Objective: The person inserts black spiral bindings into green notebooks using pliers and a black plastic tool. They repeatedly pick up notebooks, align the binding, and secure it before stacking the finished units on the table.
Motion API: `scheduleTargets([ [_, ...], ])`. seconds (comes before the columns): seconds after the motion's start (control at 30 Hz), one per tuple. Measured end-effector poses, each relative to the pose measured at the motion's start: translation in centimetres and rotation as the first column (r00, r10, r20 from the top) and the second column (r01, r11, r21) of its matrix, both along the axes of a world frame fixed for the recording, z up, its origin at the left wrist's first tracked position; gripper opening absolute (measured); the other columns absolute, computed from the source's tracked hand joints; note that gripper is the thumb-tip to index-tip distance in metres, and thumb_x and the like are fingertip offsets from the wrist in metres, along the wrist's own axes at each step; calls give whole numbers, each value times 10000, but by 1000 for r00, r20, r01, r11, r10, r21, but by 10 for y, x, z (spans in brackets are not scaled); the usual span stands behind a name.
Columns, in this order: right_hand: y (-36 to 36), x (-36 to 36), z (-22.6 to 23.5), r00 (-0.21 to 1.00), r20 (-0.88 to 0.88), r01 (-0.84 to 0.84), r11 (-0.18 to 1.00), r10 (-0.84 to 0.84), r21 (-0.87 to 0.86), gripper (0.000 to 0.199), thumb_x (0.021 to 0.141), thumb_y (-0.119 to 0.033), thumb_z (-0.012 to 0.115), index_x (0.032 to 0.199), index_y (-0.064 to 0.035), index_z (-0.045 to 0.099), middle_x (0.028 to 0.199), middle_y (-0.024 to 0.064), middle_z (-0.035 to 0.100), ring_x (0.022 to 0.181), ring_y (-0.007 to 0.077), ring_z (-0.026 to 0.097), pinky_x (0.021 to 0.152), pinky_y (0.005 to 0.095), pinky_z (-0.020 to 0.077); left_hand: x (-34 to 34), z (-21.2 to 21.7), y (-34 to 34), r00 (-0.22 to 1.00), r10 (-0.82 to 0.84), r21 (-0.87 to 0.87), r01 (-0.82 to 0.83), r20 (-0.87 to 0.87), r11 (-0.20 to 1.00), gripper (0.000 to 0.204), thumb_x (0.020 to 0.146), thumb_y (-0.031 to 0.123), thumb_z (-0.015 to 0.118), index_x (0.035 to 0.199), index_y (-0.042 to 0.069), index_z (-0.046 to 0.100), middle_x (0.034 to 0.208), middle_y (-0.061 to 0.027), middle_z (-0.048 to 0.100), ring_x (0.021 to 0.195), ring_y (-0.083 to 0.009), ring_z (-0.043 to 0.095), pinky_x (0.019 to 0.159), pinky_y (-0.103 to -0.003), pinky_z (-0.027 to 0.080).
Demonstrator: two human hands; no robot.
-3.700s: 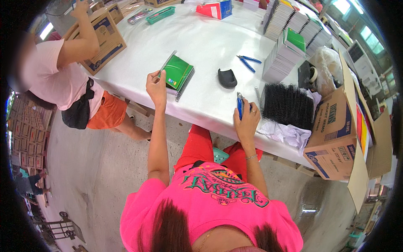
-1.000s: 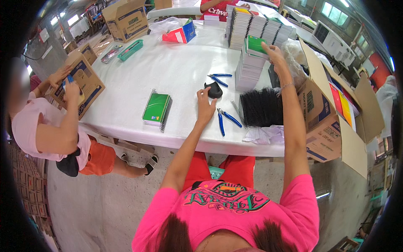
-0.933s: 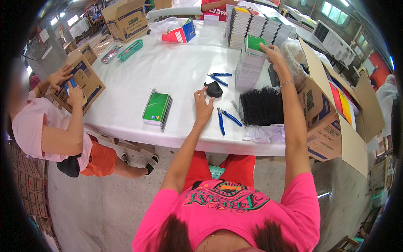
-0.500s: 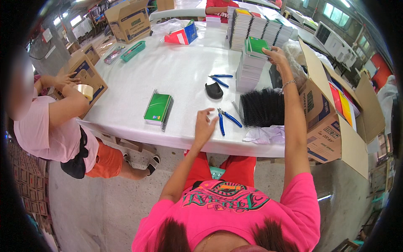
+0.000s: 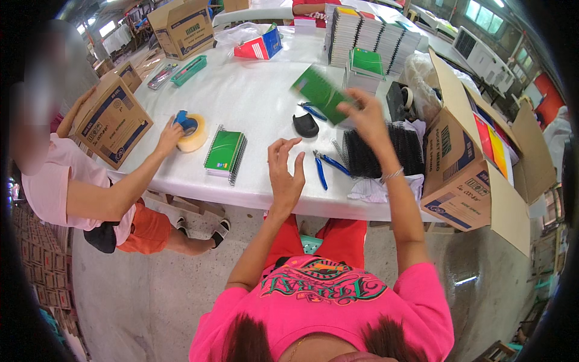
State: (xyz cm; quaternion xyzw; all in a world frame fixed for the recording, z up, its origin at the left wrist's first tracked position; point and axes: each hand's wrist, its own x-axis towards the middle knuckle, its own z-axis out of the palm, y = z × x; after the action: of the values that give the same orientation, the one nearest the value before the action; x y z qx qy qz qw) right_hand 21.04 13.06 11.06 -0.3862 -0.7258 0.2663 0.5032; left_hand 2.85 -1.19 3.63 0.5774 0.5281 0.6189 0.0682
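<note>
My right hand [image 5: 367, 117] grips a green-covered notebook [image 5: 321, 93] by its edge, raised and tilted over the table and slightly blurred. My left hand [image 5: 286, 175] is empty, fingers apart, above the near table edge. Beside it lie blue-handled cutting pliers [image 5: 325, 166]; a second pair of pliers [image 5: 312, 111] is partly hidden behind the raised notebook. Between them sits a curved black object [image 5: 306, 126]. Many black binding coils [image 5: 383, 154] lie below my right wrist. A short pile of green spiral notebooks [image 5: 226, 151] stands to the left, and a taller notebook stack [image 5: 367, 63] rises behind my right hand.
An open carton [image 5: 461, 175] with colourful covers stands at the right. Rows of spiral notebooks [image 5: 371, 36] line the far side. On the left, a co-worker's hand [image 5: 169, 137] holds a tape dispenser [image 5: 192, 134] near a carton [image 5: 114, 123]. A green basket [image 5: 189, 70] lies farther back.
My right hand has lifted a green notebook off the tall stack and brought it left and nearer. My left hand has risen slightly. The co-worker's tape has moved right, onto the table.
</note>
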Motion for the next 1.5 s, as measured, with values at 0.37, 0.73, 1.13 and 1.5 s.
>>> scheduleTargets([
  [0.37,-88,-70,-108,893,438,-196,965,101,176,183,764,-3,660,939,-58,651,875,157,621,861,377,607,748,495,456,-26,-28,-16,793,-100,-310,-116,-600,944,600,794,-57,542,1367,111,483,1197,-77,539,1246,-270,483,1143,-677,146],
  [0.73,-51,54,-70,781,226,543,812,-582,212,125,847,-205,710,958,-151,732,977,108,656,952,338,621,804,461,475,-26,-35,-6,719,-24,-230,-190,-695,954,342,784,-22,542,1094,118,570,1026,-20,552,1167,-236,509,1103,-768,73],
  [1.13,-37,156,-113,621,461,645,747,-634,158,338,885,-155,673,1202,-58,604,1162,242,578,1078,444,555,905,510,458,-14,-32,-1,831,-9,-330,-211,-556,920,238,875,206,629,1103,136,620,1063,-8,600,1155,-270,519,1077,-784,101],
  [1.5,-50,160,-102,682,440,661,750,-585,-28,299,840,-124,715,1101,6,651,979,244,675,923,418,643,834,480,498,-1,-35,9,819,126,-263,-320,-560,910,450,790,534,755,898,104,680,966,-20,632,1109,-298,522,1011,-784,185],
])
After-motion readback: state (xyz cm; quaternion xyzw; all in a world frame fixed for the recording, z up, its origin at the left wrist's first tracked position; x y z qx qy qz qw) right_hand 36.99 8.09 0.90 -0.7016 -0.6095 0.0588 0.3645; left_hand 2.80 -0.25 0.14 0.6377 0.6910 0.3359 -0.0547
